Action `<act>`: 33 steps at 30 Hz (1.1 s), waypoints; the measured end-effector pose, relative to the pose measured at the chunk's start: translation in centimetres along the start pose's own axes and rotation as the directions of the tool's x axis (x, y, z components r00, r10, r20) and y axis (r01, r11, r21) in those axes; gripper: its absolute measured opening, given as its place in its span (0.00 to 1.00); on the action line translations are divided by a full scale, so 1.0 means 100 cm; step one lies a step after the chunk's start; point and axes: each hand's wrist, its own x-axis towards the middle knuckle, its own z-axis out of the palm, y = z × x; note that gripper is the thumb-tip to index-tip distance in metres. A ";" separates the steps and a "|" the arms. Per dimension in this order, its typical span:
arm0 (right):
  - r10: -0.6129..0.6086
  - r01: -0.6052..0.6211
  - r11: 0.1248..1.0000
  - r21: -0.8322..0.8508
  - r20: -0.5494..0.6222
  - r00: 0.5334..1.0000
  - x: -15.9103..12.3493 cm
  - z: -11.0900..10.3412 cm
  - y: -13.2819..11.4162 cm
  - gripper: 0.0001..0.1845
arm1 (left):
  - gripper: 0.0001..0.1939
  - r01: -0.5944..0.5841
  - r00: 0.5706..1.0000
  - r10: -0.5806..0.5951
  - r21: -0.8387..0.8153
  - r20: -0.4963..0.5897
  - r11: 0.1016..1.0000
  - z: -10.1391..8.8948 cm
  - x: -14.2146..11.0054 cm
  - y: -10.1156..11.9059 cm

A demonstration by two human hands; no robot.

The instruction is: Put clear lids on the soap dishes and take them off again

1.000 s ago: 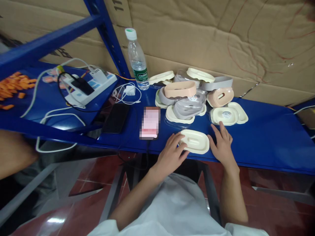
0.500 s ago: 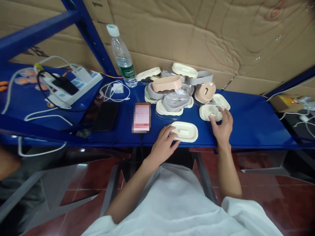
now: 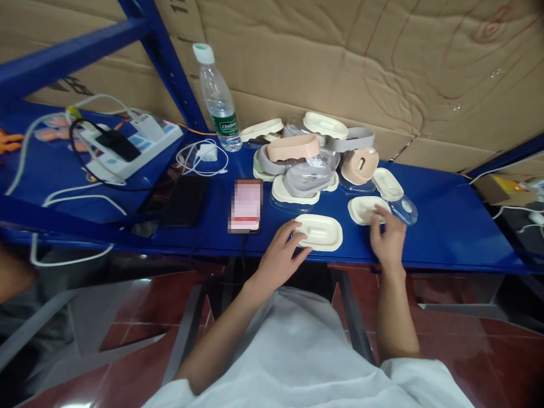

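Observation:
My left hand (image 3: 280, 249) curls its fingers and thumb around the left end of a cream oval plastic tray (image 3: 327, 235) with a raised ridge in its middle, lying near the table's front edge. To the right, my right hand (image 3: 388, 232) has its fingers closed at the right edge of a second cream oval tray (image 3: 361, 208); its fingertips partly cover that edge. A clear plastic cover (image 3: 404, 210) rests on the table just right of this hand. Behind it lies another cream tray (image 3: 388, 184), beside a peach oval piece with a slot (image 3: 360, 165).
A heap of peach, grey and cream oval pieces with clear covers, including a peach ring (image 3: 293, 148), lies at the back. Left of it are a phone (image 3: 245, 207), a water bottle (image 3: 223, 113), a white charger (image 3: 208, 151) and a power strip (image 3: 136, 153). Cardboard (image 3: 297, 56) stands behind.
My right hand has let go of the clear cover, which now lies to the right, and has come to the cream tray's right edge. My left hand stays at its tray.

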 end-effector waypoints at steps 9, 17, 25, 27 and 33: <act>-0.225 0.212 0.969 0.123 0.099 0.969 -0.023 -0.012 -0.028 0.11 | 0.30 0.077 0.996 -0.078 0.026 0.031 0.997 -0.003 0.002 0.004; -0.240 0.178 0.918 0.354 0.138 0.961 -0.024 -0.005 -0.077 0.10 | 0.23 0.039 0.999 -0.041 0.066 0.028 0.997 -0.003 0.002 0.004; -0.172 0.137 0.977 0.162 0.224 0.959 -0.004 0.003 -0.054 0.19 | 0.06 0.004 1.000 -0.005 0.051 0.031 0.999 -0.004 0.000 0.004; -0.206 0.183 0.976 0.120 0.227 0.952 0.007 0.004 -0.053 0.21 | 0.05 0.018 0.999 -0.019 0.042 0.033 0.999 -0.006 0.000 0.004; -0.488 0.417 0.865 0.279 0.274 0.829 0.086 0.007 -0.073 0.28 | 0.04 0.073 0.995 -0.072 -0.005 0.066 0.997 -0.012 0.000 0.006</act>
